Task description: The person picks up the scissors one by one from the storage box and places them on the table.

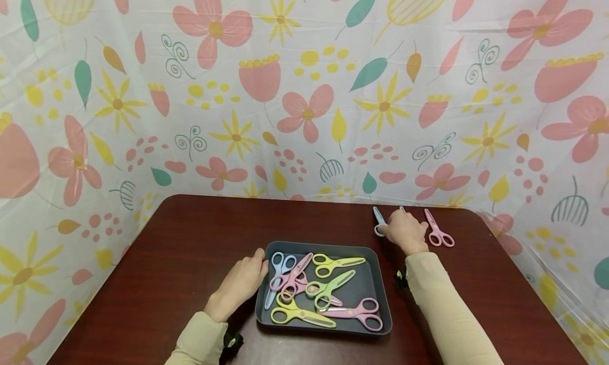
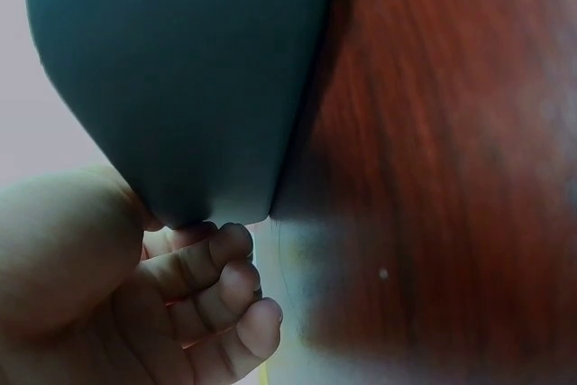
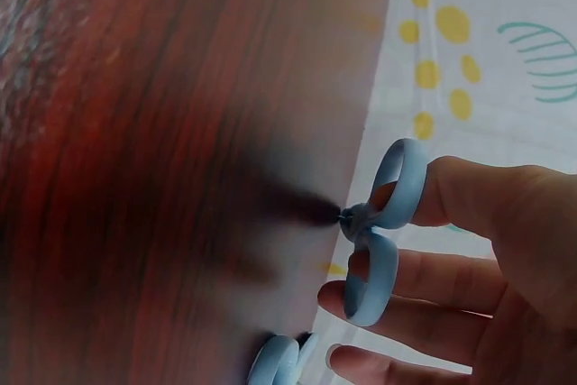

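My left hand (image 1: 243, 277) holds the dark grey tray (image 1: 386, 301) by its left side. In the left wrist view, the fingers (image 2: 221, 304) curl at the tray's wall (image 2: 180, 87). Inside the tray lie several scissors: yellow scissors (image 1: 304, 316), green scissors (image 1: 330, 290), pink scissors (image 1: 354, 312) and light blue scissors (image 1: 272, 288), some overlapping. At the table's far right, my right hand (image 1: 406, 231) grips blue scissors (image 3: 383, 263) by the handle loops. In the head view the hand hides most of them. Left of that hand is a second blue pair of scissors (image 1: 379, 217).
Pink scissors (image 1: 434, 227) lie on the dark red-brown table (image 1: 204, 233), right of my right hand. A flower-patterned curtain (image 1: 304, 116) hangs behind the table's far edge and along both sides.
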### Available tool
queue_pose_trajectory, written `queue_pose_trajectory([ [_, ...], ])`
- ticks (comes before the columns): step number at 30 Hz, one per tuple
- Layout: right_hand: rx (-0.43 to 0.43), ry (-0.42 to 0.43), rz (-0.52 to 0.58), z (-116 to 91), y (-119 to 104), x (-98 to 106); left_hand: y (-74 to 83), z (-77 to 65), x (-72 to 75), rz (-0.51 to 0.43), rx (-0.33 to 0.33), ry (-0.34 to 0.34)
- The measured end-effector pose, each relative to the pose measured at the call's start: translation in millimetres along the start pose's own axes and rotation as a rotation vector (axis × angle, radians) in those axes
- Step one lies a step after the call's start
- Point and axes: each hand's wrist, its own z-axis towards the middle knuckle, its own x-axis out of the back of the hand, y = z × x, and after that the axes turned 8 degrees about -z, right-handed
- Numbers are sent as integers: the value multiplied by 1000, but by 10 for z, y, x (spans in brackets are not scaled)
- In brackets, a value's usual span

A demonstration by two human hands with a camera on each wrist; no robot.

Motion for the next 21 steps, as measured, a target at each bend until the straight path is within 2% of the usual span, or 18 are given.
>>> queue_pose_trajectory([
  [12, 17, 4, -73, 77, -66, -89, -5, -1, 3, 11, 5, 6],
  [21, 52, 51, -116, 65, -58, -145, -3, 6, -3, 11, -1, 9],
])
